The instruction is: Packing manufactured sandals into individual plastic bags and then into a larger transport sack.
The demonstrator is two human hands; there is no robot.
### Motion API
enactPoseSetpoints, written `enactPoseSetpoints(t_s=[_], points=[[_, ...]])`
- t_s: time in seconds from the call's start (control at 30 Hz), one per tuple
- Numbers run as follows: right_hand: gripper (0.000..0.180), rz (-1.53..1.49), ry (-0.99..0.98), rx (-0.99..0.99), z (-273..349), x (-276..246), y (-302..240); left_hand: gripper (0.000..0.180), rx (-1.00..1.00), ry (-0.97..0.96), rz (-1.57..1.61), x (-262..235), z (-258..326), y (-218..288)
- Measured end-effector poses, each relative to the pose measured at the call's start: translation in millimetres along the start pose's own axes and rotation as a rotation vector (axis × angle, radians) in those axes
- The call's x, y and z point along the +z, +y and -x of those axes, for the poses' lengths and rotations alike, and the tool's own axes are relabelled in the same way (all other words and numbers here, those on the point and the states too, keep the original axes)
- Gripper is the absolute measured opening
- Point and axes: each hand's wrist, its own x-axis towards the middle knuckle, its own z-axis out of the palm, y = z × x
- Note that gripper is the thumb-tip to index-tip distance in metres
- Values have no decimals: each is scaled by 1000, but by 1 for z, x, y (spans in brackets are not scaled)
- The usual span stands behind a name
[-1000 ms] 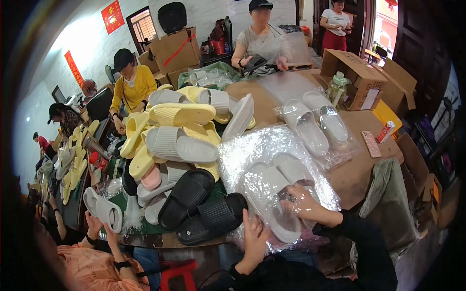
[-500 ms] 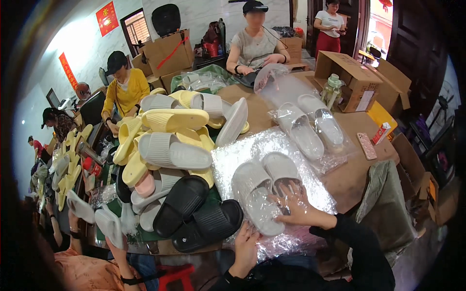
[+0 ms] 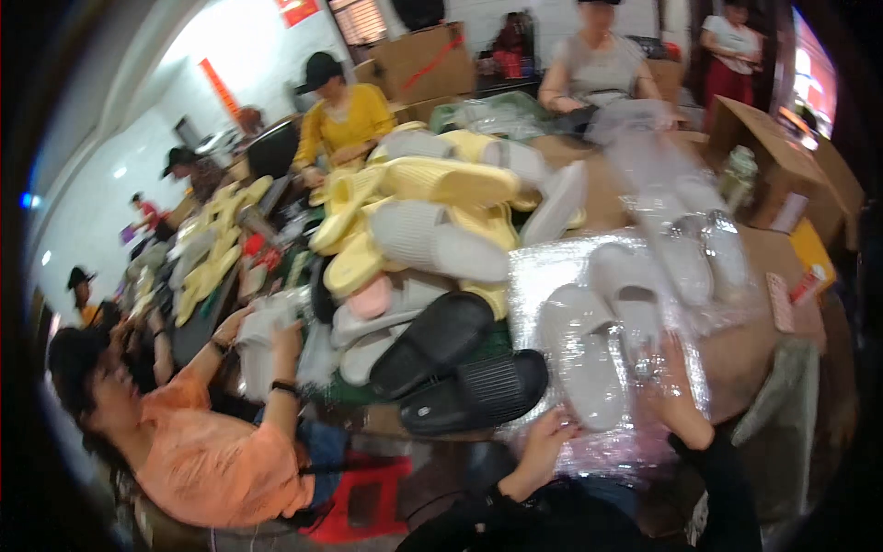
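A pair of light grey slippers (image 3: 585, 354) lies side by side on a stack of shiny clear plastic bags (image 3: 543, 267) in front of me. Clear film seems to cover the pair. My left hand (image 3: 538, 453) is at the near edge of the bags, left of the heels, its fingers curled together on the plastic. Smeared a little by motion, my right hand (image 3: 679, 394) lies at the right side of the pair with its fingers stretched out. A pair of black slippers (image 3: 478, 391) rests just left of the bags.
Yellow and grey slippers are piled (image 3: 441, 248) at the middle left. Another bagged grey pair (image 3: 690, 253) lies far right, near a bottle (image 3: 739, 175), a cardboard box (image 3: 777, 152) and a pink phone (image 3: 780, 304). A co-worker in orange (image 3: 212, 451) sits left, holding grey slippers.
My view has swung left, shifting the scene rightward and bringing the co-worker in orange into fuller view. My right hand has slid from the slippers' heels to their right side.
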Motion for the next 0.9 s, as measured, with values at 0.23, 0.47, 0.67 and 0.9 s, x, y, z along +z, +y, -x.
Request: enactPoseSetpoints(t_s=[0.23, 0.47, 0.67, 0.9], points=[[77, -154, -377, -108, -9, -34, -39, 49, -68, -58, -47, -3, -4, 11], [40, -76, -124, 24, -2, 0, -34, 50, -54, -36, -62, 4, 6, 17], [31, -228, -509, 92, 12, 10, -33, 60, -112, -32, -68, 12, 5, 19], [33, -261, -179, -172, 7, 5, -30, 56, -81, -38, -54, 5, 3, 16]])
